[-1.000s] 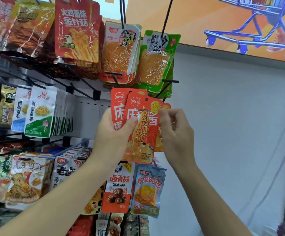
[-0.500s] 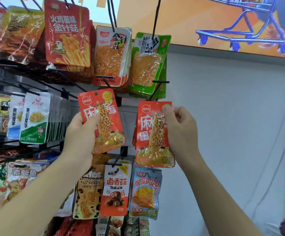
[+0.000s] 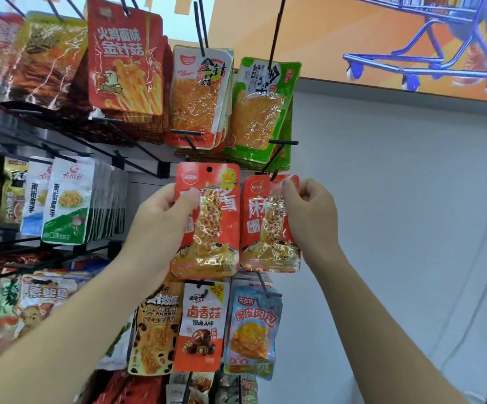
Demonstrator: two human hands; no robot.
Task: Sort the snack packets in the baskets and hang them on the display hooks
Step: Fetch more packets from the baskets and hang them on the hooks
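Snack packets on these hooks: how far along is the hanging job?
Done: other packets already hang, like the green packets above. In hand: the right hand pinches a red packet, its top at a hook; threaded or not, I cannot tell. Still to do: the left hand holds a second red packet, its hole free. How many more wait is out of view.

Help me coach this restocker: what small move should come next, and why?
Probably slide the right packet back onto the hook. The right hand pinches its top edge right at the hook's tip, though I cannot tell whether the hole is threaded. The left hand holds a matching packet, its hole free, so that one likely goes on afterwards.
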